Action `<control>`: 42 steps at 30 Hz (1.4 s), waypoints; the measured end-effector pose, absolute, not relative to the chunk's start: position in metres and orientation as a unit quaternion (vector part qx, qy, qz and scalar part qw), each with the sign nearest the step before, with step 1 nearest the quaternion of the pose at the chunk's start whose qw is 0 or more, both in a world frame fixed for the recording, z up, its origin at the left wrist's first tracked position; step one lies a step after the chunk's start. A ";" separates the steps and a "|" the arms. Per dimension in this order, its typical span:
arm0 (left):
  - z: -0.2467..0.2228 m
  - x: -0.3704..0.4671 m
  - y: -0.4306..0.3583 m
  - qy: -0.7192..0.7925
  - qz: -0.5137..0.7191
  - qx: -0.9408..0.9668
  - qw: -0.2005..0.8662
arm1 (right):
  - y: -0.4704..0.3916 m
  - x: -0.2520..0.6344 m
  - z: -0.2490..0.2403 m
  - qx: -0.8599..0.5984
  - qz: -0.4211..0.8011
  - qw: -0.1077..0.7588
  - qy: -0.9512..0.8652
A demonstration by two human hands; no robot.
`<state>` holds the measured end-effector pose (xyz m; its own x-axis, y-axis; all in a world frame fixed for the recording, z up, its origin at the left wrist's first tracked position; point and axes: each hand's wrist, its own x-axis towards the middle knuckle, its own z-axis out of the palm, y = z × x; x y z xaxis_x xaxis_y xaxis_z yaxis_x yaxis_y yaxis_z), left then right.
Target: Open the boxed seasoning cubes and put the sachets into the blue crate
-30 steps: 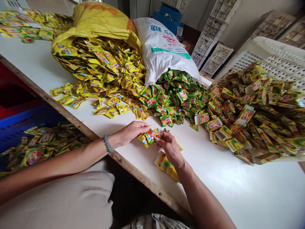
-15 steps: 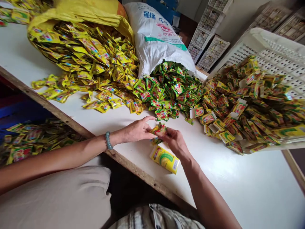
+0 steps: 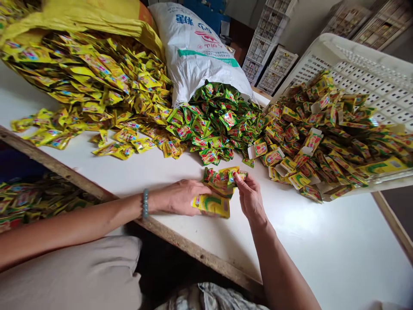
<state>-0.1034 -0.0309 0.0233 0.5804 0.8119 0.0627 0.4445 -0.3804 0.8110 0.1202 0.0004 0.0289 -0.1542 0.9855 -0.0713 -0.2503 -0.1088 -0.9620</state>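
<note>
My left hand (image 3: 180,197), with a beaded bracelet at the wrist, is closed on the left end of a small yellow box (image 3: 213,206). The box lies low over the white table, and its far side is partly covered by small green, red and yellow packets (image 3: 219,178). Between the thumb and fingers of my right hand (image 3: 251,193), the right end of these packets is pinched. How many packets are in the grip I cannot tell. Just beyond both hands is a heap of green and red packets (image 3: 222,122).
A yellow sack (image 3: 97,19) spills yellow packets (image 3: 106,82) at the left. Behind the green heap lies a white sack (image 3: 200,51). To the right, a tipped white plastic basket (image 3: 371,82) pours out small boxes (image 3: 322,137). A wooden edge (image 3: 180,241) borders the table (image 3: 309,241).
My left hand has moved from the packets down to the yellow box and taken hold of it. My right hand has shifted slightly right with the packets. The view has turned a little.
</note>
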 end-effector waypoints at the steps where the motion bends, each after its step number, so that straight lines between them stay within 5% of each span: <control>1: 0.027 -0.110 -0.029 0.424 0.219 0.767 0.429 | -0.002 0.120 0.030 -0.398 0.641 0.472 -0.456; 7: 0.036 -0.135 -0.026 0.526 0.248 0.579 0.572 | -0.019 0.098 0.027 -0.365 0.693 0.341 -0.520; 12: 0.030 -0.138 -0.029 0.621 0.254 0.508 0.541 | -0.020 0.089 0.031 -0.381 0.683 0.408 -0.470; 16: 0.034 -0.143 -0.027 0.669 0.242 0.506 0.488 | -0.023 0.090 0.036 -0.370 0.698 0.307 -0.531; 19: 0.040 -0.144 -0.028 0.638 0.280 0.455 0.554 | -0.031 0.080 0.028 -0.384 0.679 0.244 -0.576; 23: 0.038 -0.139 -0.032 0.557 0.379 0.398 0.623 | -0.036 0.066 0.013 -0.388 0.708 0.342 -0.481; 27: 0.032 -0.133 -0.034 0.501 0.333 0.405 0.688 | -0.033 0.064 0.011 -0.387 0.714 0.401 -0.424; 34: 0.036 -0.137 -0.030 0.550 0.241 0.572 0.559 | -0.018 0.077 0.023 -0.413 0.628 0.519 -0.408; 42: 0.032 -0.136 -0.031 0.506 0.279 0.571 0.583 | -0.008 0.096 0.022 -0.477 0.579 0.387 -0.536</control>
<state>-0.1362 -0.0314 0.0320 0.3330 0.9030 -0.2715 0.2519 0.1922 0.9485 0.0956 -0.0084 0.0219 -0.2445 0.9598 -0.1375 0.0641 -0.1254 -0.9900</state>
